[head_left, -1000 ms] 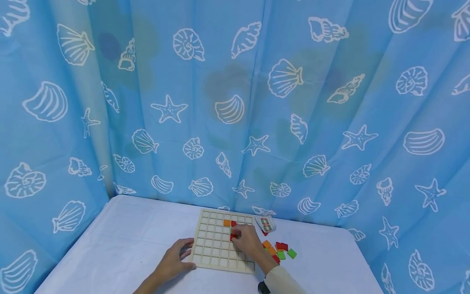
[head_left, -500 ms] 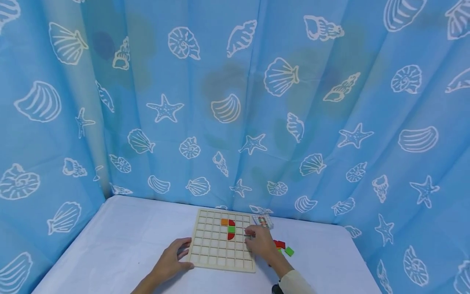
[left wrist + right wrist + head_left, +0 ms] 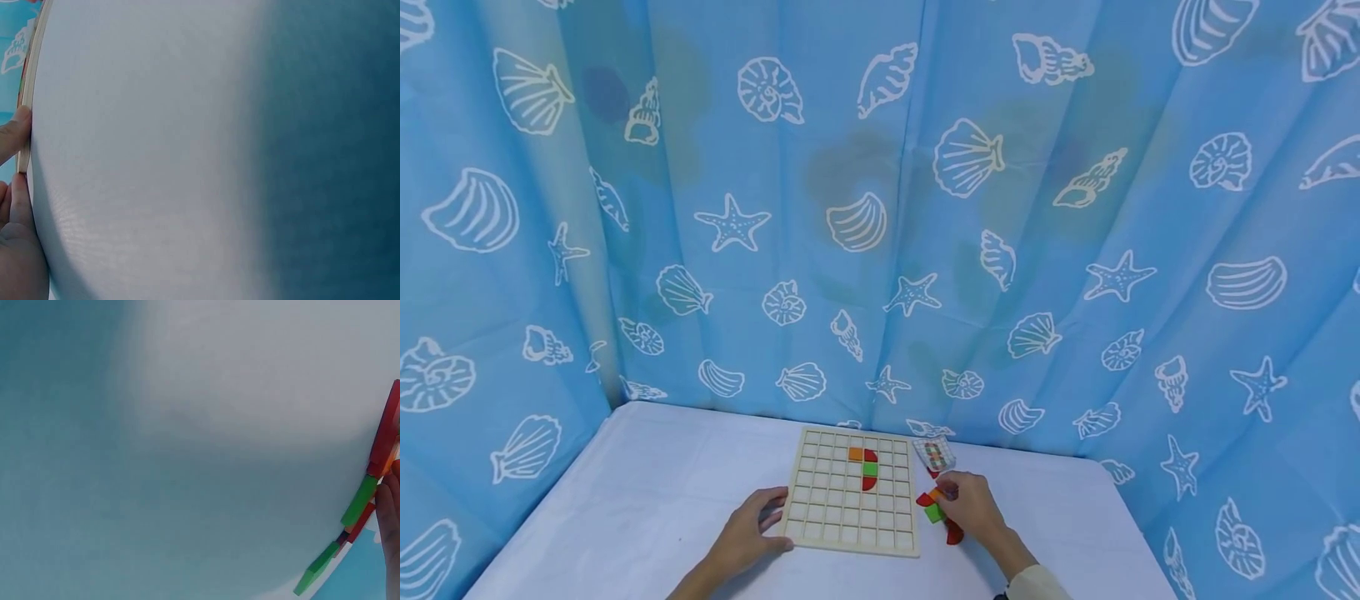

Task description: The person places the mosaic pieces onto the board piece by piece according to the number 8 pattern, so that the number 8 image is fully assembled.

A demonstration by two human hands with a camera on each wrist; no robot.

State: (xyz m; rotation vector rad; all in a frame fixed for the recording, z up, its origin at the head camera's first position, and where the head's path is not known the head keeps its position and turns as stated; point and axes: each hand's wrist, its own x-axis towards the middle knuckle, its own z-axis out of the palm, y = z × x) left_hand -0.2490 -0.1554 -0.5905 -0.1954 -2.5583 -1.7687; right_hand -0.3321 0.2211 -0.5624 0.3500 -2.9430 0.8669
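Observation:
A square wooden grid board (image 3: 849,546) lies on the table, with one orange tile (image 3: 856,454), two red curved tiles (image 3: 869,483) and a green tile (image 3: 870,469) set in its upper middle cells. My left hand (image 3: 747,529) grips the board's near left corner, thumb at the corner and fingers along the left side. My right hand (image 3: 973,507) is over the loose tiles right of the board, fingertips at an orange tile (image 3: 936,493). Whether it pinches that tile is hidden. Red (image 3: 953,532) and green (image 3: 934,513) loose tiles lie beside and under the hand.
A small card (image 3: 934,454) with a coloured pattern on a grid lies by the board's far right corner. The white-covered table (image 3: 692,467) ends at a blue shell-print curtain (image 3: 820,208) behind and at the sides.
My right hand has left the red tile on the board and moved right to the loose tiles. The green tile between the two red ones has come into view. My left hand keeps its place.

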